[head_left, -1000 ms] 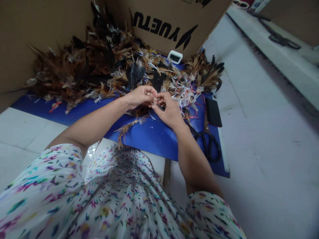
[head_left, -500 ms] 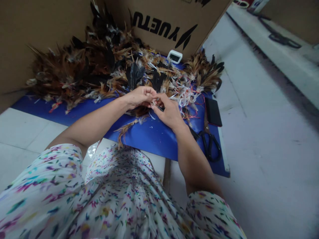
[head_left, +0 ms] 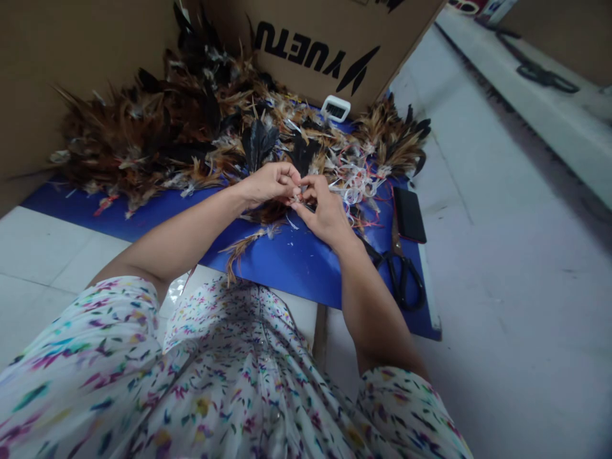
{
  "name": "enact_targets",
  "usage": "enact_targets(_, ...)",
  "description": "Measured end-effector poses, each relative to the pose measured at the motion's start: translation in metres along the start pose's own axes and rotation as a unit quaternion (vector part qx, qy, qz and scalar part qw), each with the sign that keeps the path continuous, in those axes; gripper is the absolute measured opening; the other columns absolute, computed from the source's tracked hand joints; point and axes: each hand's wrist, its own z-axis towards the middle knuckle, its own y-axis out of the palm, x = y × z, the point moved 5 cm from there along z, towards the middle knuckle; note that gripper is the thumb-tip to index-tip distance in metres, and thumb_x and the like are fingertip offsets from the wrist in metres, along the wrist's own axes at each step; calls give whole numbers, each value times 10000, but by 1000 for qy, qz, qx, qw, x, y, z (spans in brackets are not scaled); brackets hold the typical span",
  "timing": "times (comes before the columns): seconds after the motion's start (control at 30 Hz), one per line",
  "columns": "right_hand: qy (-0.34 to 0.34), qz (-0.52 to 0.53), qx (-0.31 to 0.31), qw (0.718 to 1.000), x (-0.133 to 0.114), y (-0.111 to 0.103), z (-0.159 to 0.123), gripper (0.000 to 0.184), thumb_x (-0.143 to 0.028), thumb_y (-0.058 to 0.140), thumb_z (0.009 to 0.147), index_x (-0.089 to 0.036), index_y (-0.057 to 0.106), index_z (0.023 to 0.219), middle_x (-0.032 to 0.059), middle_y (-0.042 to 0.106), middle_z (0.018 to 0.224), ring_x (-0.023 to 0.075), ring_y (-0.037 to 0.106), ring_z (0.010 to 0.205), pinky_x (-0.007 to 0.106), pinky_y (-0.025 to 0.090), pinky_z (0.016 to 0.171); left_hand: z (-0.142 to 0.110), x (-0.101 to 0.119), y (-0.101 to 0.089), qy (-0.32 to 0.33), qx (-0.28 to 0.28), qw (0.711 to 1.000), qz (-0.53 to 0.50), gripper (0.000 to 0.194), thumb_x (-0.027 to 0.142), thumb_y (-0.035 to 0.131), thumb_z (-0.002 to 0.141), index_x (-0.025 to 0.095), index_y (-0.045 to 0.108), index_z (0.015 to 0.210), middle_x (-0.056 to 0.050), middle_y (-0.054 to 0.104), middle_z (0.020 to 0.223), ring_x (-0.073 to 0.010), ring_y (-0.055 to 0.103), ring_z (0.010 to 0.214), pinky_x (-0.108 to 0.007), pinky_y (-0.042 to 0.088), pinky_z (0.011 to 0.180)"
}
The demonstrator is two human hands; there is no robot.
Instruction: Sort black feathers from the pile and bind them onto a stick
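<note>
My left hand (head_left: 270, 185) is closed, its thumb and fingers pinched on a small feather bundle (head_left: 268, 213) whose brown plumes show beneath the palm. Fingertips of my right hand (head_left: 325, 210) meet it there, pinching the pale quill ends (head_left: 296, 198). Fingers partly hide what lies between them. Right behind both hands are black feathers (head_left: 259, 145) and a tangle of white ties (head_left: 356, 182). One loose tan feather tuft (head_left: 243, 247) rests near the front edge of the blue board (head_left: 291, 264).
A large heap of brown and black feathers (head_left: 138, 140) covers the back left, against a cardboard box (head_left: 306, 29). At the right lie a black phone (head_left: 408, 215) and black-handled scissors (head_left: 406, 280). A small white-framed device (head_left: 335, 109) stands by the box.
The fingers of my right hand have shifted slightly at the pale quill ends, and the left fingertips have lifted a little. Everything else stays where it was.
</note>
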Motion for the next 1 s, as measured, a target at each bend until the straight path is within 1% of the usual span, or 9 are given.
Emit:
enact_targets(0.17, 5, 4, -3, 1000, 1, 1, 0, 391, -216, 617, 807, -237, 495, 1177, -15, 649, 845, 169, 625, 764, 330, 496, 770, -1, 5, 0, 30, -6, 999, 39, 359, 143, 850, 658, 135, 528, 818, 18, 668, 601, -81, 625, 498, -209, 505, 592)
enact_targets(0.3, -3, 6, -2, 1000, 1, 0, 0, 378, -205, 622, 806, -229, 501, 1163, -14, 639, 835, 165, 622, 761, 325, 494, 768, -1, 8, -1, 55, -4, 996, 76, 373, 194, 867, 648, 146, 529, 797, 23, 653, 584, -83, 625, 502, -196, 497, 568)
enact_targets(0.4, -8, 5, 2, 1000, 1, -1, 0, 353, -184, 624, 801, -224, 513, 1134, -11, 643, 841, 167, 625, 772, 331, 492, 782, -1, 10, -2, 91, -9, 990, 105, 357, 232, 850, 675, 159, 526, 806, 11, 674, 617, -97, 643, 528, -205, 511, 565)
enact_targets(0.5, 1, 3, 8, 1000, 1, -2, 1, 345, -176, 624, 801, -223, 518, 1125, -9, 652, 844, 171, 628, 779, 338, 491, 793, 1, 9, -4, 145, -21, 978, 148, 333, 266, 817, 710, 172, 520, 828, 15, 687, 648, -109, 658, 552, -221, 526, 567)
enact_targets(0.6, 10, 8, 13, 1000, 2, -2, 1, 342, -177, 624, 803, -220, 519, 1125, -8, 657, 835, 174, 633, 778, 341, 489, 795, 1, 10, -5, 210, -2, 952, 225, 279, 272, 770, 749, 173, 530, 849, 14, 700, 698, -117, 682, 620, -226, 534, 602)
enact_targets(0.73, 21, 13, 29, 999, 5, -3, 1, 335, -197, 643, 790, -231, 525, 1102, -26, 662, 800, 172, 634, 759, 339, 486, 785, -4, 16, -3, 284, 53, 897, 335, 206, 253, 726, 771, 166, 552, 837, 20, 692, 743, -107, 691, 715, -203, 517, 657)
enact_targets(0.87, 41, 50, 51, 997, 6, -5, 3, 308, -258, 668, 788, -235, 530, 1062, -45, 669, 760, 157, 626, 716, 329, 479, 773, -10, 21, 1, 327, 83, 857, 388, 132, 236, 674, 806, 165, 568, 842, 23, 686, 773, -90, 678, 719, -194, 507, 672)
enact_targets(1.0, 76, 75, 82, 991, 8, -8, 4, 193, -282, 631, 824, -227, 557, 994, -54, 649, 703, 134, 586, 653, 312, 448, 727, -14, 23, 3, 355, 103, 830, 418, 85, 223, 637, 840, 164, 585, 873, 20, 689, 795, -88, 673, 728, -197, 505, 679)
